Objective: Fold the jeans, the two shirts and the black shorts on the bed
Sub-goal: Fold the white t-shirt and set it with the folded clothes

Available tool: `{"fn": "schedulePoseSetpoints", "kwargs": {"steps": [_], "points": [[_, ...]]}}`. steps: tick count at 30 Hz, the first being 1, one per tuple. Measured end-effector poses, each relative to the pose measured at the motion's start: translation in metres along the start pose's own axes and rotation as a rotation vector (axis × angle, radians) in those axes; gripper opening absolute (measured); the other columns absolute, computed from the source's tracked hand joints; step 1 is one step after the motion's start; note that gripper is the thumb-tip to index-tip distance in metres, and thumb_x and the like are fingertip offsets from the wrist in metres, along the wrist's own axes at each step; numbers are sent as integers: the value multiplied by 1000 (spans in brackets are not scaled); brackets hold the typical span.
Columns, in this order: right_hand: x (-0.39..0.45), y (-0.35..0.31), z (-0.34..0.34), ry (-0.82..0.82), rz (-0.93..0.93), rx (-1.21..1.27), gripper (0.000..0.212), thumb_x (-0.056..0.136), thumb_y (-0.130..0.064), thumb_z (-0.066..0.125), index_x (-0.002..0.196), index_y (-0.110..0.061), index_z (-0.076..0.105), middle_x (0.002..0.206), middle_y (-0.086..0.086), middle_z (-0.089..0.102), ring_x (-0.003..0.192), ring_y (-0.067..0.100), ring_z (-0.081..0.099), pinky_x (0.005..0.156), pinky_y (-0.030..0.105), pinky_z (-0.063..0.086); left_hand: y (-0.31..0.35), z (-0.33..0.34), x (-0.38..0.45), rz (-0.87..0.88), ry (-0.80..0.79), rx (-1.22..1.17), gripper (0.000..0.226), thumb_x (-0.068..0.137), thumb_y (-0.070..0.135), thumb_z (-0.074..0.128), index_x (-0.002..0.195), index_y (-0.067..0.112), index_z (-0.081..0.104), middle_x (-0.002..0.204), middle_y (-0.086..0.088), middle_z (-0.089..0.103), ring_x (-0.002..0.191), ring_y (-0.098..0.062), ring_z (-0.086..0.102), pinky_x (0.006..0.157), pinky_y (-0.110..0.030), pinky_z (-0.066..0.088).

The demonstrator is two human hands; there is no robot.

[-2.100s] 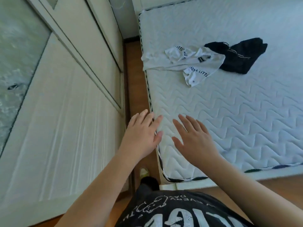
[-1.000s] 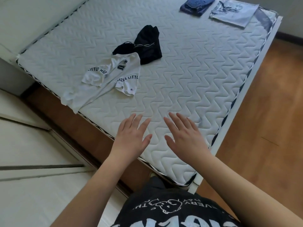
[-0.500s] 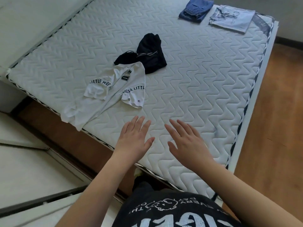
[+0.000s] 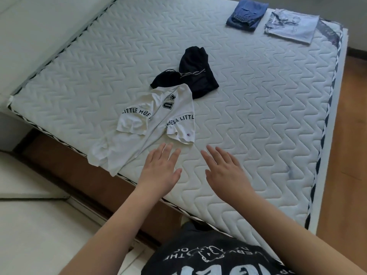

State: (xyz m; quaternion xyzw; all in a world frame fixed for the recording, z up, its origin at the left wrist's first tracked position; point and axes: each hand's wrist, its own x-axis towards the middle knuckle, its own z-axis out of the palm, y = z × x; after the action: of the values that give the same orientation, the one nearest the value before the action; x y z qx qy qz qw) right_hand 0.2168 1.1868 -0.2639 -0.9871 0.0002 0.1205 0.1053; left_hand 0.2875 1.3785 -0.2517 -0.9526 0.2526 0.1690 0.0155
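Both hands reach out over the near part of the bed [image 4: 248,120], palms down. The left hand [image 4: 159,171] has its fingers [image 4: 166,153] straight and slightly spread, holding nothing; their tips lie just beside the near hem of the white shirt [image 4: 151,124], though whether they touch the cloth cannot be told from this angle. The right hand [image 4: 224,171] is also flat with fingers spread wide and empty, over bare mattress to the right of the shirt.

The white shirt lies crumpled and unfolded near the left edge of the bed, with black lettering across it, and its lower part hangs over the mattress edge. Touching its far side, the black shorts [image 4: 195,74] sit in a loose heap with a pale drawstring showing, the shirt's far edge lying over part of them.

At the far right corner of the bed, well apart from the hands, the jeans [image 4: 246,14] lie folded into a compact block, and just to their right a light blue shirt [image 4: 292,26] lies folded flat beside them.

A wooden floor [image 4: 347,155] runs along the right side of the bed. At the bottom of the view is the person's dark printed top [image 4: 208,259].
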Motion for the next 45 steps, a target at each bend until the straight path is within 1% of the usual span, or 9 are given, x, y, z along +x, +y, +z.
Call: {"fn": "schedulePoseSetpoints", "kwargs": {"steps": [2,4,9,15,20,27,32,38,45], "points": [[2,0,-2,-28,-4,-2,58,104,-32,29,157,-24,5,165,-2,0,151,20,2,121,36,1,-3,1,3,-1,13,-22,63,103,46,31,157,26,6,165,-2,4,152,-21,-5,120,-38,-1],[4,-3,-5,-25,-34,-15,59,104,-33,28,157,-25,2,165,-3,-3,151,19,-1,121,36,0,-7,5,6,-2,38,-36,63,102,45,34,157,26,9,165,-3,7,152,-22,-1,120,-38,0],[23,-9,2,2,-131,-18,59,100,-30,41,155,-21,21,163,1,15,150,24,16,120,37,11,-16,16,-2,-102,42,-71,61,103,44,32,157,26,10,164,-2,8,152,-21,0,120,-36,0],[64,-55,16,-47,-231,8,59,101,-31,38,156,-21,16,164,0,10,150,22,9,120,36,6,-67,36,-24,-232,26,-93,62,103,44,32,157,27,9,165,-1,5,152,-20,-1,121,-37,0],[122,-111,41,-95,-293,7,60,100,-30,41,156,-21,18,163,1,15,150,23,14,120,38,11,-149,56,-16,-310,41,-142,62,102,41,35,157,27,10,164,-2,10,151,-22,4,120,-36,2],[227,-211,100,-313,-245,-10,63,101,-32,36,157,-21,8,164,0,7,150,22,9,119,37,10,-300,106,32,-279,-78,-211,63,101,41,38,157,25,14,163,-5,15,151,-23,9,120,-37,9],[280,-232,128,-447,-138,-8,64,100,-26,35,157,-20,6,165,0,3,149,22,9,119,37,10,-386,130,63,-239,-110,-205,65,97,39,46,156,22,22,159,-5,28,146,-25,24,117,-41,22],[327,-245,158,-602,-31,51,67,97,-25,38,157,-22,7,164,-3,4,149,21,11,117,39,18,-421,165,106,-229,-260,-247,64,100,37,40,157,20,15,162,-7,20,148,-26,20,117,-41,23],[370,-242,196,-744,42,109,65,98,-26,35,157,-23,8,164,-4,4,149,22,11,118,39,18,-423,196,165,-249,-319,-412,60,100,33,42,153,11,25,159,-9,26,144,-27,27,116,-40,25]]}}
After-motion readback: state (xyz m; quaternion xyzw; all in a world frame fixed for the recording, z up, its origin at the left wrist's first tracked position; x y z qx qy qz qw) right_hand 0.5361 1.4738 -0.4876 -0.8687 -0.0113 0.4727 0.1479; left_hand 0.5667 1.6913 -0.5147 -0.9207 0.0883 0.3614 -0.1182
